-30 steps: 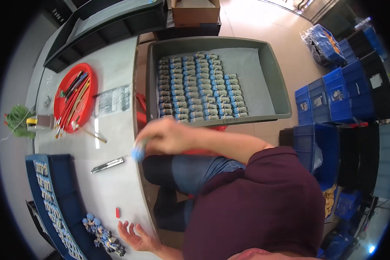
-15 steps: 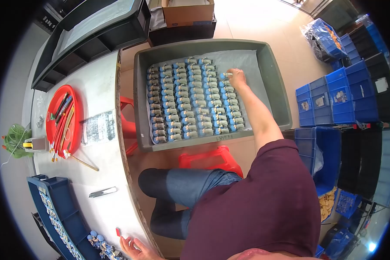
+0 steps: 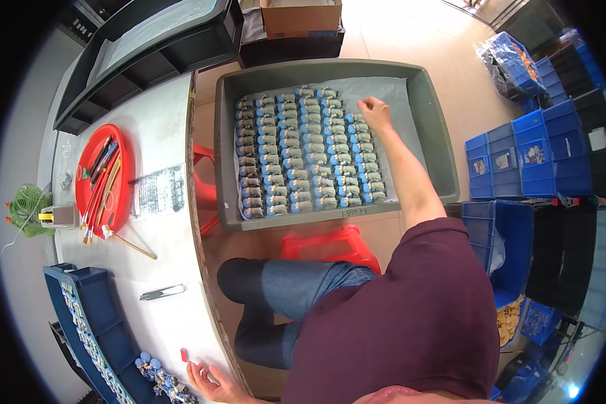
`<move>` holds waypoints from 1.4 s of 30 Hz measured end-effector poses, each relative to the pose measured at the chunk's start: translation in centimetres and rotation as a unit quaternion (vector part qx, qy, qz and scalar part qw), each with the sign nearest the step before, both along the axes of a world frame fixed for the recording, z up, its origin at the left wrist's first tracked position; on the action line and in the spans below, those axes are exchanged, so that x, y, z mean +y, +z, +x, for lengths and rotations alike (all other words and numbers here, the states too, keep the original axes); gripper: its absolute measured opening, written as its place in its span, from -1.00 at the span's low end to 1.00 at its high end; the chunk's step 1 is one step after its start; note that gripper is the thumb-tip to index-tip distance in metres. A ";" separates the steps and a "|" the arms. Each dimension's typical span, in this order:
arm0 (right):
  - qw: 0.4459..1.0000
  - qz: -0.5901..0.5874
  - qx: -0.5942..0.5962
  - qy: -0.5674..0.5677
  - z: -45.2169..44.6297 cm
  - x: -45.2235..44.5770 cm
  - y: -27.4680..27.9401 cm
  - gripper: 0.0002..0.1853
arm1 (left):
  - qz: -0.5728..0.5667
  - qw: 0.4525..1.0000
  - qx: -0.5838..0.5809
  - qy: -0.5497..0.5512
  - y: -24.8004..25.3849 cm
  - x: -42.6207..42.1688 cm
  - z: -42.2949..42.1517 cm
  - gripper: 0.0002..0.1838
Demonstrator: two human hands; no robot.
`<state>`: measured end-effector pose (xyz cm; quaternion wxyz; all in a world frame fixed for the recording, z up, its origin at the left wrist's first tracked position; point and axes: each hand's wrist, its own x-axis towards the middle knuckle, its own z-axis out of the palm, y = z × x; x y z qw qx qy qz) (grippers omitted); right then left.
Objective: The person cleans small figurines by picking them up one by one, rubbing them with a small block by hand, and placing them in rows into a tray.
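Note:
My right hand hovers over the lined grey tray, its fingers curled in and no object visible in them. Just to its left, small figurines with blue heads and greyish bodies lie in several columns on the white sheet. The shortest column, closest to the hand, tops out with one figurine. On the white table, my left hand rests with fingers loosely spread. Its fingertips are by a small red piece, and a cluster of blue-headed figurines lies beside it.
A red dish of brushes and pens sits on the table. A dark blue crate with more figurines and a black tray flank it. A red stool stands below the grey tray; blue crates are stacked at right.
My right hand has drawn off the end figurine, which now lies in its column, and the fingers have curled. My left hand stays in place. The whole view has shifted slightly.

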<state>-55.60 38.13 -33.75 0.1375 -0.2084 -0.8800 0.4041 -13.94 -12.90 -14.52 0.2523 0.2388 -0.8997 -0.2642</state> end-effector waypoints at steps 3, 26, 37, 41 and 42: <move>0.973 -0.212 0.087 -0.001 1.0 -0.2 5.4 -0.72 | -0.007 1.000 -0.005 -0.001 0.0 0.0 0.0 -0.62; -0.110 -0.735 0.095 0.662 22.3 -33.1 34.8 -0.79 | -0.054 0.992 0.095 0.066 3.0 -2.8 4.8 -0.72; -0.087 -0.740 0.095 0.660 18.2 -22.8 33.7 -0.80 | -0.088 0.957 0.017 0.276 7.0 -10.1 5.7 -0.71; -0.087 -0.739 0.104 0.660 17.8 -21.5 32.9 -0.80 | -0.106 0.954 -0.073 0.271 6.2 -10.3 4.8 -0.65; -0.089 -0.739 0.104 0.659 17.4 -21.3 32.8 -0.80 | -0.097 0.956 -0.088 0.264 5.8 -10.5 4.8 -0.64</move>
